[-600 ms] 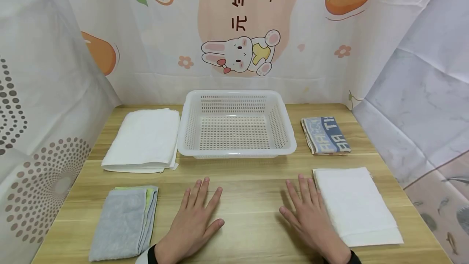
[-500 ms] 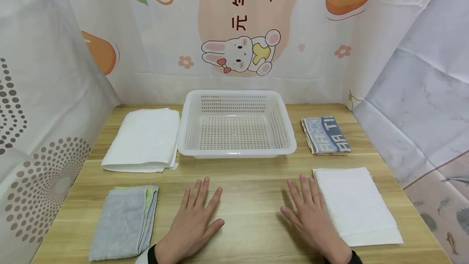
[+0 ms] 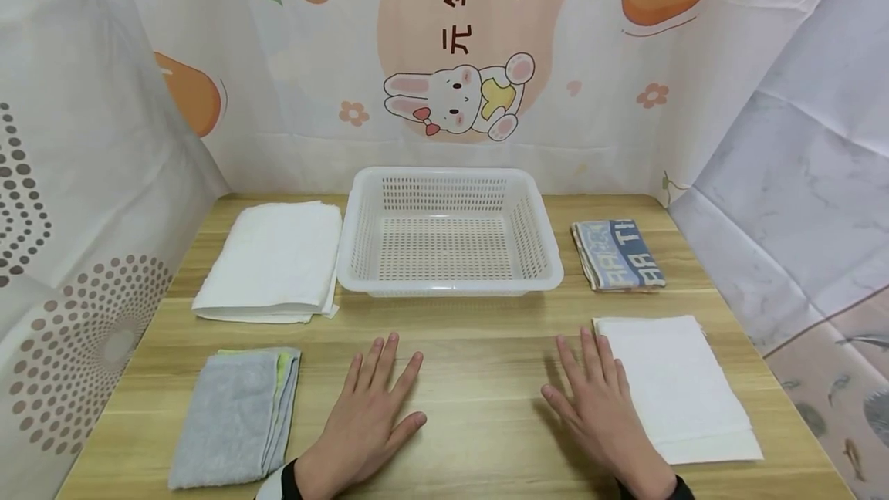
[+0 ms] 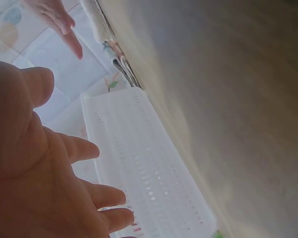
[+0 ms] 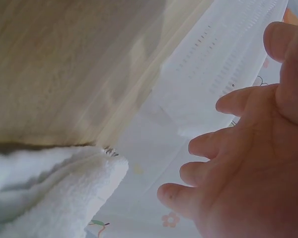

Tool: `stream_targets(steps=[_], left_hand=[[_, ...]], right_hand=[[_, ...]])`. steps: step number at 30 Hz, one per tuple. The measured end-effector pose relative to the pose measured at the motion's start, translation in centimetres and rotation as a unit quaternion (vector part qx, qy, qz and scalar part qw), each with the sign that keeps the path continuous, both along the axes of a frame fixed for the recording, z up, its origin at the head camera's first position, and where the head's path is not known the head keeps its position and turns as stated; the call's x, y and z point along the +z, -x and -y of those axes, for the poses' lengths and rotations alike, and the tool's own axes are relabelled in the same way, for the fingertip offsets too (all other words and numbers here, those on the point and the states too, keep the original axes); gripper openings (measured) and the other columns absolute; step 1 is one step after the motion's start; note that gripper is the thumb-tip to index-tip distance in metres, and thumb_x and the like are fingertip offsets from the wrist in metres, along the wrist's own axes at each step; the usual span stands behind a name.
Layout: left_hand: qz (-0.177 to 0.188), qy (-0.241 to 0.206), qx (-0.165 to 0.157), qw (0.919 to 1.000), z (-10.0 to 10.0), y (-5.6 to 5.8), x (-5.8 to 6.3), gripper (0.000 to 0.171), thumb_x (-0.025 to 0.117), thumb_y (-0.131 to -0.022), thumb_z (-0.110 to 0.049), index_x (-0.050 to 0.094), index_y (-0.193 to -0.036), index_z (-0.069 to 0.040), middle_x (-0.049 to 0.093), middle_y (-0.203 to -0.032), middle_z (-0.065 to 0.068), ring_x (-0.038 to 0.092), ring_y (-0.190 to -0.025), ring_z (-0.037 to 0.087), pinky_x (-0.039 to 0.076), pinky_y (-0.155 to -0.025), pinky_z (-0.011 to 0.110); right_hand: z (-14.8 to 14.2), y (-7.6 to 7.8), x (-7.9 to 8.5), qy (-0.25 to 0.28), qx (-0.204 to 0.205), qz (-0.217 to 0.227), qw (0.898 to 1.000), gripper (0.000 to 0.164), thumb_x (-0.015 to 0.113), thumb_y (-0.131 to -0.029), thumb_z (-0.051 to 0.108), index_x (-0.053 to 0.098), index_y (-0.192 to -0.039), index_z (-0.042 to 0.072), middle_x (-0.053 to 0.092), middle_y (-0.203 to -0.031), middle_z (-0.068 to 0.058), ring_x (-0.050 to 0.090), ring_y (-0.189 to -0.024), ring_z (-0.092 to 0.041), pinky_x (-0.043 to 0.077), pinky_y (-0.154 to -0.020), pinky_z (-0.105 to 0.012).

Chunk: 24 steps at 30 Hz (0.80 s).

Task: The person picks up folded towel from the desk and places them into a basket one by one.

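My left hand [image 3: 368,423] is palm down above the near part of the wooden table, fingers straight and spread, holding nothing. To its left lies a folded grey towel [image 3: 225,415] with a yellow-green layer at one edge. My right hand [image 3: 600,407], likewise spread and holding nothing, is beside a folded white towel [image 3: 684,392] and overlaps its left edge in the head view. That towel's fluffy edge [image 5: 79,193] shows below the palm in the right wrist view. Beyond both hands stands a white perforated plastic basket [image 3: 447,285] with nothing in it.
Another folded white towel [image 3: 271,261] lies at the back left, against the basket's side. A small folded blue-and-beige towel [image 3: 618,255] with lettering is at the back right. Printed curtains [image 3: 292,99] hang behind and beside the wooden table [image 3: 479,438].
My right hand has shifted a little to the right, closer over the white towel's edge. The left hand and the towels stay in place; the head view has tilted slightly.
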<state>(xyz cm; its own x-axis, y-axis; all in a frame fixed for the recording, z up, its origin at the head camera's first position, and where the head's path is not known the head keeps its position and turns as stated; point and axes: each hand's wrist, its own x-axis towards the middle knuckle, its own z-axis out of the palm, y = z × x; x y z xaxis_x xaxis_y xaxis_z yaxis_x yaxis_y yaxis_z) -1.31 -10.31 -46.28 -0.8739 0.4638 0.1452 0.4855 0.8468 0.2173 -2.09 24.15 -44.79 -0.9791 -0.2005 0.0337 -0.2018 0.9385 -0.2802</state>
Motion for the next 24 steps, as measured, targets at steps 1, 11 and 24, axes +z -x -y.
stream_targets(steps=[1, 11, 24], left_hand=[[-0.001, -0.001, -0.002, 1.0, 0.0, 0.0, 0.0, 0.07, 0.055, -0.097, -0.051, 0.037, -0.155, -0.015, 0.018, -0.162, 0.024, 0.018, -0.148, 0.041, 0.022, -0.112, 0.062], [-0.002, 0.002, -0.007, 1.0, -0.3, 0.2, 0.1, 0.07, 0.054, -0.097, -0.052, 0.036, -0.155, -0.015, 0.018, -0.161, 0.025, 0.018, -0.148, 0.042, 0.022, -0.112, 0.062], [0.015, -0.006, -0.005, 0.9999, 0.0, 0.1, 0.4, 0.07, 0.056, -0.097, -0.05, 0.036, -0.155, -0.015, 0.018, -0.161, 0.025, 0.017, -0.148, 0.042, 0.022, -0.112, 0.064]], right_hand=[[-0.1, -0.1, 0.0, -0.001, -0.001, 0.001, 1.0, 0.073, 0.054, -0.1, 0.046, 0.029, -0.156, 0.006, 0.009, -0.161, -0.03, 0.004, -0.148, -0.049, 0.015, -0.109, -0.071], [-1.0, -0.2, 0.1, -0.007, -0.011, -0.019, 1.0, 0.072, 0.055, -0.1, 0.044, 0.03, -0.155, 0.004, 0.011, -0.16, -0.032, 0.007, -0.146, -0.053, 0.017, -0.108, -0.072], [-1.5, -0.5, 0.1, 0.008, -0.026, -0.018, 0.999, 0.073, 0.055, -0.1, 0.043, 0.027, -0.156, 0.004, 0.01, -0.16, -0.032, 0.005, -0.146, -0.054, 0.014, -0.108, -0.073]])
